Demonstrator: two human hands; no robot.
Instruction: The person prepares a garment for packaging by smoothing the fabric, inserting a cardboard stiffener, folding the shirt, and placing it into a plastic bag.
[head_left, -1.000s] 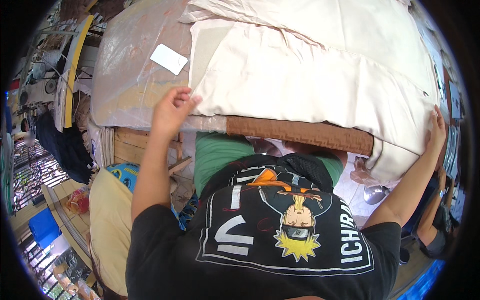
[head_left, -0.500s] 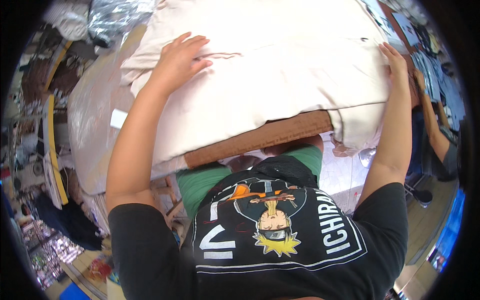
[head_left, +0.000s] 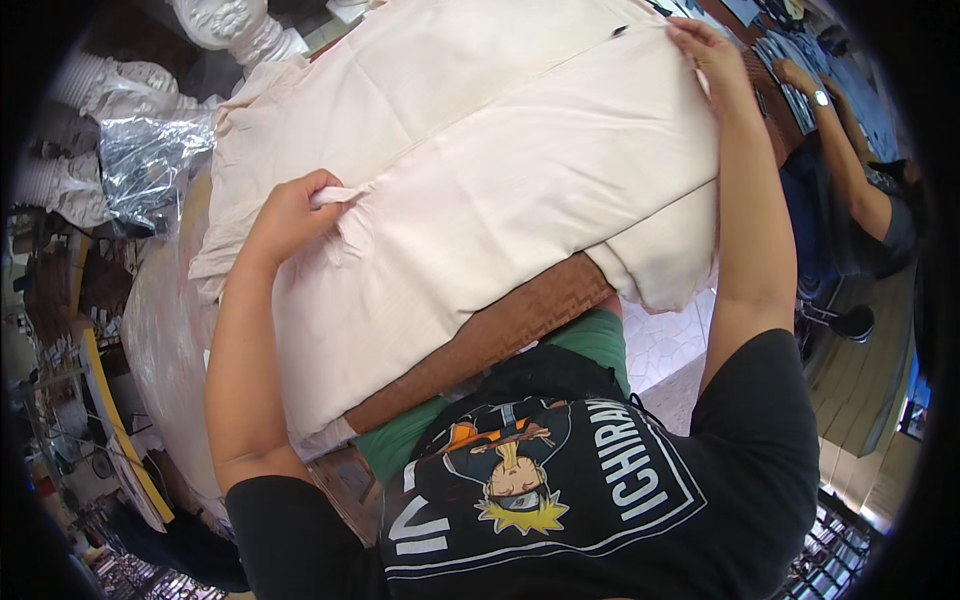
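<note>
A large cream fabric [head_left: 520, 190] lies spread over a table with a brown cover [head_left: 500, 325]. Toward the left, my left hand [head_left: 298, 215] pinches a gathered fold of the fabric and pulls it into a small peak. Out at the far right edge of the cloth, my right hand [head_left: 708, 60] has its thumb and fingers closed on the fabric's edge. A long crease or seam runs slantwise between the two hands. Close to my right hand, a small dark mark [head_left: 618, 32] shows on the fabric.
Clear plastic wrap [head_left: 145, 165] and several white ornate pieces [head_left: 225, 25] stand at the far left. At the right another person's arm [head_left: 850, 165] reaches over folded blue garments [head_left: 790, 70]. A yellow-edged board [head_left: 125, 430] is at the left.
My left hand, earlier spread over the cloth, has moved nearer and now pinches a fold. My right hand has shifted farther away and left, gripping the edge. The view has turned slightly.
</note>
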